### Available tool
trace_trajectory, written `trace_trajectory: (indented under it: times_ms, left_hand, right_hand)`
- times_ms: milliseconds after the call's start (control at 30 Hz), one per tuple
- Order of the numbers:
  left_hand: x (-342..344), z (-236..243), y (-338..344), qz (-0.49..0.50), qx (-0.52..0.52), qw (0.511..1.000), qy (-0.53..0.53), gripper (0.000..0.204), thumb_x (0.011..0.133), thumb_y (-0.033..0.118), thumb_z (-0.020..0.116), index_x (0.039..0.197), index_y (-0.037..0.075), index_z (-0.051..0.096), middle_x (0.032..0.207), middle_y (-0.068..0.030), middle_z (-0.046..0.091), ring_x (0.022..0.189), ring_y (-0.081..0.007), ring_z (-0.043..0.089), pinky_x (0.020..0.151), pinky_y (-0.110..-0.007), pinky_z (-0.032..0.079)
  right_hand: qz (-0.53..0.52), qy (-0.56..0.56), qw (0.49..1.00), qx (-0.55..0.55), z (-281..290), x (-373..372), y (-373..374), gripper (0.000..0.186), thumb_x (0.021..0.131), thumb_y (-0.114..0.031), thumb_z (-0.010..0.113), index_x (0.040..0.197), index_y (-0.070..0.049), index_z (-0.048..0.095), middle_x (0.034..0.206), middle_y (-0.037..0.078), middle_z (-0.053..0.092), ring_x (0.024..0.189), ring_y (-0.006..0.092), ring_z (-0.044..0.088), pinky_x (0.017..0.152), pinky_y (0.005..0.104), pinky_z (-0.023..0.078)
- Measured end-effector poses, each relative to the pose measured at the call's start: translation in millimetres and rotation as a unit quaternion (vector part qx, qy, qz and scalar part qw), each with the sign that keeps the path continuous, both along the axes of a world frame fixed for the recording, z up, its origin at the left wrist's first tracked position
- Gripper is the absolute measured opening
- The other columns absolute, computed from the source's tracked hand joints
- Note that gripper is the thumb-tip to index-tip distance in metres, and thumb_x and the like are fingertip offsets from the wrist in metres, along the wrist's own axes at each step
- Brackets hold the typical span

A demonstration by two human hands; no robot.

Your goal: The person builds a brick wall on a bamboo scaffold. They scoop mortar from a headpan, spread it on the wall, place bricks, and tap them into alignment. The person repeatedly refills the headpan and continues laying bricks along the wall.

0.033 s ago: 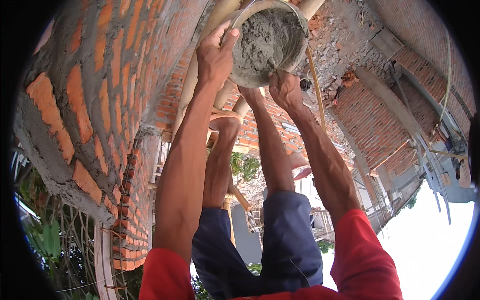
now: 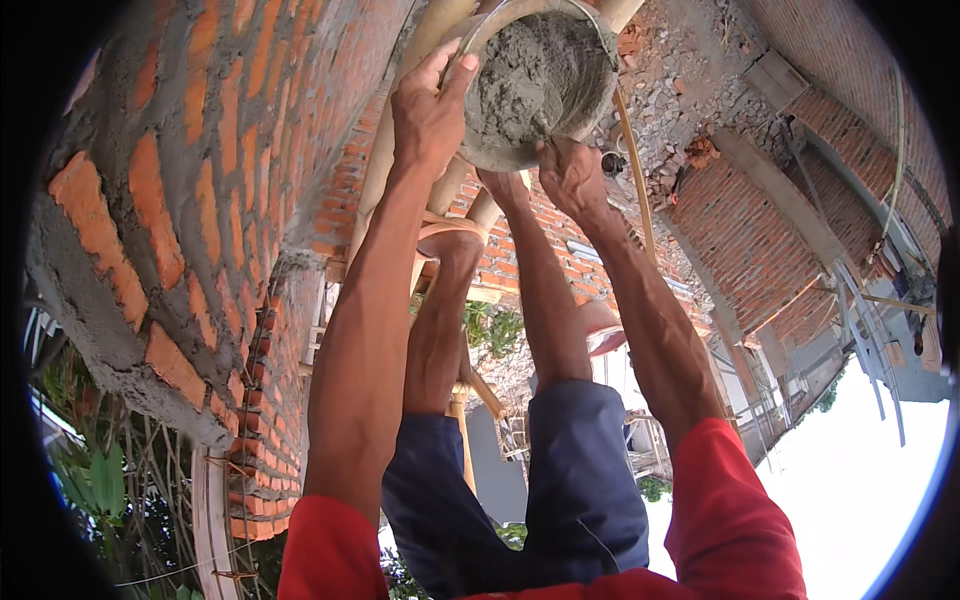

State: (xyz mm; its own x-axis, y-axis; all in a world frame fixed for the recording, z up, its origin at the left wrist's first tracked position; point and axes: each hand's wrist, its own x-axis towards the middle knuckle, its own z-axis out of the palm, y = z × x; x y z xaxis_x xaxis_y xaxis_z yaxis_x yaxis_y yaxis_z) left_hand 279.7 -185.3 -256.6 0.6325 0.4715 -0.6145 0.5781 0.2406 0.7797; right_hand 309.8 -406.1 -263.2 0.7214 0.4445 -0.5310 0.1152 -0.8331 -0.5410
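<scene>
A round bucket (image 2: 497, 157) coated with grey cement sits at the top of the view, tilted so its opening faces me. Wet grey mortar (image 2: 525, 85) fills much of it, with a smeared inner wall at the right. My left hand (image 2: 430, 115) grips the bucket's left side, thumb at the rim and fingers partly hidden behind it. At the near right rim, my right hand (image 2: 573, 180) is closed with its knuckles up. Its fingertips are hidden, but it appears to hold the bucket's edge. Both arms are stretched out.
A rough brick wall (image 2: 155, 210) with mortar joints rises close on my left. Bamboo poles (image 2: 375, 185) run beneath the bucket and by my bare legs. Broken rubble (image 2: 690, 75) lies beyond, at the upper right. More brick walls (image 2: 745, 240) stand to the right.
</scene>
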Motion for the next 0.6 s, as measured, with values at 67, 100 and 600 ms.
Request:
trace_trajectory:
  times_ms: [67, 100, 600]
  left_hand:
    - [-1, 0, -5, 0.001, -0.01, 1.0, -0.022, 0.044, 0.101, 0.034, 0.069, 0.137, 0.007, 0.068, 0.112, -0.0153, 0.076, 0.099, -0.0236, 0.069, 0.092, -0.037, 0.053]
    - [-2, 0, -5, -0.004, -0.003, 1.0, -0.013, 0.044, 0.102, 0.034, 0.068, 0.137, 0.007, 0.068, 0.115, -0.0158, 0.076, 0.102, -0.0242, 0.069, 0.094, -0.037, 0.052]
    - [-2, 66, 44, 0.191, -0.091, 0.977, 0.003, 0.064, 0.111, 0.039, 0.05, 0.158, -0.003, 0.038, 0.161, -0.0203, 0.045, 0.149, -0.0284, 0.043, 0.123, -0.04, 0.033]
  right_hand:
    - [-0.038, 0.059, 0.997, 0.011, 3, -4, -3, 0.029, 0.099, -0.024, 0.062, 0.088, 0.003, 0.065, 0.066, 0.02, 0.059, 0.058, 0.0313, 0.06, 0.06, 0.0461, 0.048]
    - [-0.049, 0.074, 0.996, 0.033, 7, -3, -6, 0.033, 0.101, -0.027, 0.062, 0.086, 0.003, 0.064, 0.062, 0.016, 0.057, 0.056, 0.0249, 0.056, 0.057, 0.0424, 0.045]
    - [0.104, 0.179, 0.978, -0.008, 115, 107, -29, 0.04, 0.102, -0.035, 0.068, 0.096, 0.005, 0.076, 0.064, 0.003, 0.055, 0.06, 0.0104, 0.048, 0.054, 0.0343, 0.04]
